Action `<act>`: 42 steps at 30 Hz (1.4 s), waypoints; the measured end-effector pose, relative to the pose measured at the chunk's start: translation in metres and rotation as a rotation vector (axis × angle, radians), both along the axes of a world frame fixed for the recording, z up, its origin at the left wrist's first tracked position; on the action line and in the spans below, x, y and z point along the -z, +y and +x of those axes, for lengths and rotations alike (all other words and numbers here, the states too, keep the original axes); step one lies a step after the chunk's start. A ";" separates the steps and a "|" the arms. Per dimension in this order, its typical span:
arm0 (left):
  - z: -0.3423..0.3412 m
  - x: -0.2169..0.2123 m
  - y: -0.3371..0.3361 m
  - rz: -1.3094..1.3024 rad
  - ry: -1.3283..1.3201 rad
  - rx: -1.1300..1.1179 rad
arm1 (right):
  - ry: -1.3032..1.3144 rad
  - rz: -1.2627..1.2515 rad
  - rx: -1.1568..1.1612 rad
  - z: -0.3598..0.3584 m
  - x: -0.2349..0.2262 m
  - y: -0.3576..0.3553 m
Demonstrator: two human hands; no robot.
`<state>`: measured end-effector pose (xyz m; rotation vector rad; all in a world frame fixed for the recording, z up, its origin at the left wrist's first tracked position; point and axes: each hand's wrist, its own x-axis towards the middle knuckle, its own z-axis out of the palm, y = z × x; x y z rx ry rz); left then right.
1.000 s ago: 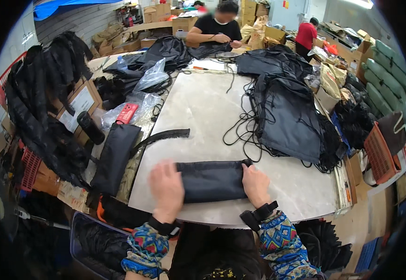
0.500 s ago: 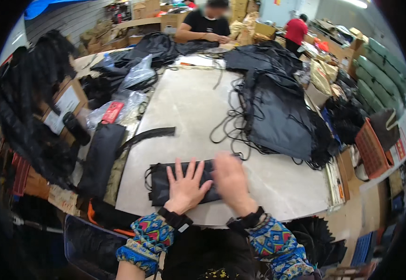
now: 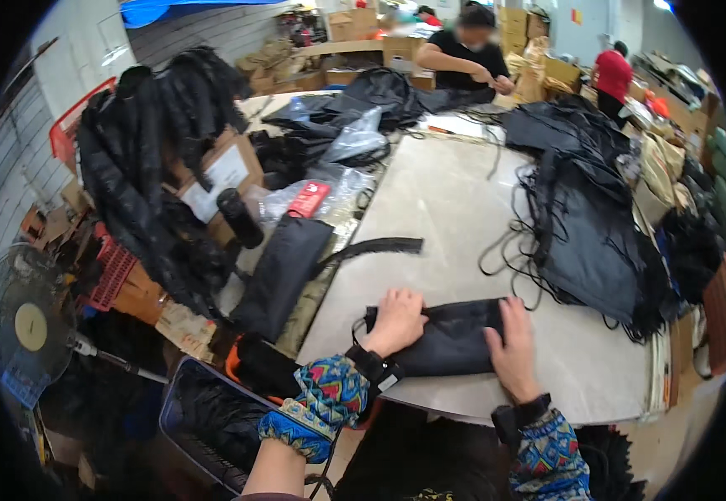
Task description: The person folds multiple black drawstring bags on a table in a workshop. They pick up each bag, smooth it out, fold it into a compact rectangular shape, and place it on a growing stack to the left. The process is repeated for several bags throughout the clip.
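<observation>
A folded black fabric bundle (image 3: 455,338) lies flat at the near edge of the pale tabletop, with thin black cord showing at its left end. My left hand (image 3: 398,321) presses on that end, its fingers curled together and gripping the fabric. At the opposite end rests my right hand (image 3: 512,346), thumb apart from the fingers, which lie stretched along the bundle's edge. A black strip (image 3: 380,245) lies just beyond the bundle, reaching over the table's left side.
Black drawstring bags (image 3: 584,225) are piled on the table's right. To the left stand a long black folded piece (image 3: 284,267), a red packet (image 3: 309,200), hanging black strips (image 3: 142,167), a blue bin (image 3: 171,417) and a fan (image 3: 30,326). A co-worker (image 3: 467,63) sits at the far end.
My left hand has gone from spread flat to curled on the bundle's left end. My right hand has moved to its right end. The view has swung left.
</observation>
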<state>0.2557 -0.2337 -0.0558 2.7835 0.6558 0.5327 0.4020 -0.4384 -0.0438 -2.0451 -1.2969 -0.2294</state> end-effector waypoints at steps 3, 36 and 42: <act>-0.034 -0.033 0.012 -0.567 0.012 -0.076 | 0.106 0.104 0.089 0.009 0.009 -0.007; -0.260 0.031 0.276 -0.384 -0.183 -0.927 | -0.132 -0.255 0.294 0.171 -0.005 -0.047; -0.162 -0.086 0.162 0.177 -0.219 -0.676 | -0.255 -0.142 0.092 0.137 -0.047 -0.064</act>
